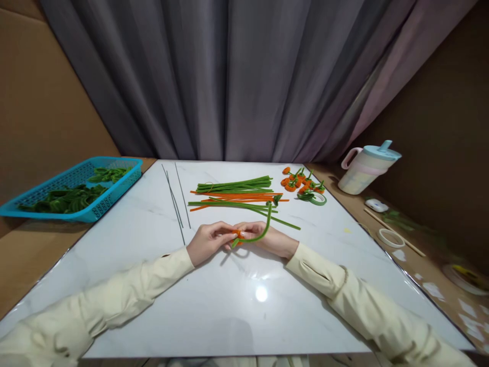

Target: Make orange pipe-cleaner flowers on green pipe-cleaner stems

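Observation:
My left hand (211, 241) and my right hand (270, 238) meet above the middle of the white table, fingertips pinched together. Between them is a small orange pipe-cleaner piece (238, 235), partly hidden by the fingers. A green pipe cleaner (266, 227) runs through my right fingers, curving upward at the right, its other end poking out below the orange piece. Just beyond the hands lie green pipe cleaners (237, 184) in a bundle, with loose orange pipe cleaners (204, 192) and further green ones alongside.
Several orange pipe-cleaner flowers (298, 182) sit at the back right by a roll of green tape (318, 199). Thin dark wires (173, 196) lie to the left. A blue basket (95, 210) holds green pieces. A pitcher (364, 171) and a white ring (391, 238) stand on the right side.

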{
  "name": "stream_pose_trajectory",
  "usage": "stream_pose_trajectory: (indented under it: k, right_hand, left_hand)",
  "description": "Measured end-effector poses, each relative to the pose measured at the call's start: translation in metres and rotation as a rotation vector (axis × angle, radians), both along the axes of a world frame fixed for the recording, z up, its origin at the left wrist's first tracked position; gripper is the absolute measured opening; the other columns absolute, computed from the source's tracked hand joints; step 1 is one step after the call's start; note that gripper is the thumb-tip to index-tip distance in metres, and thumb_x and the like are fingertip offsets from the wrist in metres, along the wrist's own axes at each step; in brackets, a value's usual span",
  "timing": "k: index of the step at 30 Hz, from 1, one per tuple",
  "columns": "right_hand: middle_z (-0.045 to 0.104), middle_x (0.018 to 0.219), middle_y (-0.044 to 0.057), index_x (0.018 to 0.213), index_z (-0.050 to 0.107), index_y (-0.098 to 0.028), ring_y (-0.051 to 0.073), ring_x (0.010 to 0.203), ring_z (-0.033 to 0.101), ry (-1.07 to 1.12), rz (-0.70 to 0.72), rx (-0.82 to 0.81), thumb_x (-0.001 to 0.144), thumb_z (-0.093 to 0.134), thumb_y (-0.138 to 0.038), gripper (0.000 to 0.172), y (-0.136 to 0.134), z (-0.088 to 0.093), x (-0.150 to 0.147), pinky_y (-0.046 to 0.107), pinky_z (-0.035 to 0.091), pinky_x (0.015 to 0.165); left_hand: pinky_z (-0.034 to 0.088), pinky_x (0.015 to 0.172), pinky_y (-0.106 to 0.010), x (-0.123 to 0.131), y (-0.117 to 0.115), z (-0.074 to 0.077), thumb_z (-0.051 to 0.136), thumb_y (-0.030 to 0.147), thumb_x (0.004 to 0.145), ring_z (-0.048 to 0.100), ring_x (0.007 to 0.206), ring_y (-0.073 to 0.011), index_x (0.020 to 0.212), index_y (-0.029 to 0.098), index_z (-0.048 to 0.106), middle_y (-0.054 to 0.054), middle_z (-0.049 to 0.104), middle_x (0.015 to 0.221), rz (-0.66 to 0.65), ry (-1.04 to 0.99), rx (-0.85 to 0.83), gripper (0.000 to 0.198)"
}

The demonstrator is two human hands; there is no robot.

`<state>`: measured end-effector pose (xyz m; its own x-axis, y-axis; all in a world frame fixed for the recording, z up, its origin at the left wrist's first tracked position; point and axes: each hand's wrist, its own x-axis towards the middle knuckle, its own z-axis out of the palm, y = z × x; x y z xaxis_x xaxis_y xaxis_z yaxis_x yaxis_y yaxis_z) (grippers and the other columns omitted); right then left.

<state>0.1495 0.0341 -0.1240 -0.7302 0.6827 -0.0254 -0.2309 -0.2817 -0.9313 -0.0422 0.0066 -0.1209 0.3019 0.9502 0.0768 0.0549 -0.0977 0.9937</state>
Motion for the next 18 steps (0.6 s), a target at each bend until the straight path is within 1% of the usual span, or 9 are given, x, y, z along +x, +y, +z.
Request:
stream_pose_trajectory:
  k: [2,4,7,10,14,18]
  right_hand:
    - [0.066,0.086,0.007,0.083,0.066,-0.012,0.016,0.081,0.062,0.003,-0.011,-0.027,0.072,0.074,-0.026,0.020,-0.0009,0.0023,-0.0008,0.031,0.046,0.082]
    - [0.067,0.082,0.005,0.086,0.065,-0.013,0.016,0.078,0.063,0.010,-0.034,-0.051,0.068,0.076,-0.023,0.024,-0.0012,0.0021,-0.0016,0.031,0.047,0.079]
    - [0.067,0.081,0.005,0.084,0.065,-0.013,0.016,0.075,0.064,0.015,-0.083,-0.064,0.066,0.077,-0.022,0.024,-0.0003,-0.0019,-0.0025,0.030,0.048,0.074]
    - [0.068,0.078,0.005,0.080,0.064,-0.012,0.014,0.069,0.064,0.010,-0.123,-0.061,0.066,0.077,-0.021,0.021,0.0004,-0.0057,-0.0029,0.029,0.048,0.069]
    - [0.068,0.073,0.003,0.078,0.063,-0.013,0.014,0.065,0.064,0.009,-0.152,-0.047,0.063,0.079,-0.024,0.024,0.0005,-0.0070,-0.0030,0.029,0.049,0.066]
    - [0.067,0.069,0.003,0.079,0.063,-0.013,0.014,0.062,0.064,-0.005,-0.164,-0.017,0.067,0.077,-0.031,0.027,0.0010,-0.0073,-0.0035,0.029,0.050,0.066]
  left_hand:
    - [0.056,0.058,-0.024,0.0001,0.0008,-0.0008,0.070,0.030,0.071,0.065,0.058,-0.0135,0.081,0.011,0.068,-0.005,0.072,0.074,0.048,-0.008,-0.005,0.021]
    - [0.056,0.059,-0.023,0.0002,0.0019,-0.0017,0.070,0.029,0.071,0.064,0.057,-0.0125,0.081,0.012,0.068,-0.004,0.072,0.073,0.076,-0.017,-0.011,0.020]
    - [0.056,0.059,-0.024,0.0003,0.0035,-0.0024,0.071,0.031,0.070,0.064,0.056,-0.0126,0.080,0.012,0.067,-0.004,0.071,0.071,0.071,-0.027,-0.034,0.022]
    - [0.057,0.058,-0.025,0.0004,0.0048,-0.0016,0.072,0.035,0.069,0.065,0.056,-0.0139,0.086,0.011,0.067,-0.004,0.071,0.070,0.034,-0.043,-0.072,0.030]
    - [0.057,0.062,-0.027,0.0000,0.0058,0.0000,0.074,0.037,0.067,0.067,0.062,-0.0145,0.108,0.011,0.065,-0.006,0.072,0.079,-0.052,-0.101,-0.175,0.049]
    - [0.057,0.071,-0.029,-0.0017,0.0064,0.0027,0.074,0.037,0.068,0.067,0.065,-0.0139,0.106,0.010,0.067,-0.008,0.073,0.084,-0.113,-0.122,-0.275,0.047]
